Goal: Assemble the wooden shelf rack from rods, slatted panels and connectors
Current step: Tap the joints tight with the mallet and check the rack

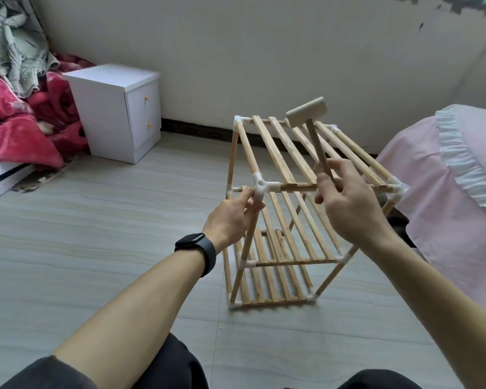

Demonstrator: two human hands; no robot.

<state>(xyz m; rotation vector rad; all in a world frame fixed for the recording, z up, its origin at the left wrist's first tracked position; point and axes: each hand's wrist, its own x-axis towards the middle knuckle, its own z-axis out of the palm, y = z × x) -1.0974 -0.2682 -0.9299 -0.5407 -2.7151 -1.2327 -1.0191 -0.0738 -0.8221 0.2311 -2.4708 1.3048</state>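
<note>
Grey tiled floor [96, 220] is carrying the three-tier slatted wooden rack [278, 161]; your left hand [230, 220] is pinching its white plastic corner connector [260, 188], your right hand [348, 209] is gripping a small wooden mallet [306, 112].

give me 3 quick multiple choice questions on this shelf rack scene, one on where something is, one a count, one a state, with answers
1. Where is the head of the mallet? A above the top panel of the rack; B under the bottom panel; C between two panels.
2. How many slatted panels does the rack hold? A two; B three; C five.
3. The right hand is: A flat and empty; B gripping the mallet's handle; C a bare fist.
Answers: 1 A, the head is raised over the top slats. 2 B, top, middle and bottom tiers show. 3 B, its fingers curl round the handle.
</note>
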